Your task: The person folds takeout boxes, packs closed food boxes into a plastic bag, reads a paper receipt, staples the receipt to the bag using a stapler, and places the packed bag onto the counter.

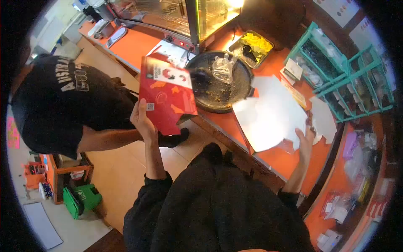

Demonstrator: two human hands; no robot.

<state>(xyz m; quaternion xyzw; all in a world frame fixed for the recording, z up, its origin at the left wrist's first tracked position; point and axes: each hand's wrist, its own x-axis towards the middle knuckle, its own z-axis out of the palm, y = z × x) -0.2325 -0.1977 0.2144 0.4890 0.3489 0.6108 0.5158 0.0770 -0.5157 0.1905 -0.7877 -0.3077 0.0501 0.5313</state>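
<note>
One red carton (170,94), long axis running away from the person, left hand (144,122) pinching its edge, one white card (273,115), right hand (306,139) pinching its edge

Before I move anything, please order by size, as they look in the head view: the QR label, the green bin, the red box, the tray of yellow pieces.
1. Red box
2. Tray and green bin: too alike to rank
3. QR label

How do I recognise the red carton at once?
Beside the orange counter, find the wearer's left hand. The carton it holds is red with a white printed panel and small square code, unlike the plain white cardboard at the right hand.
</note>
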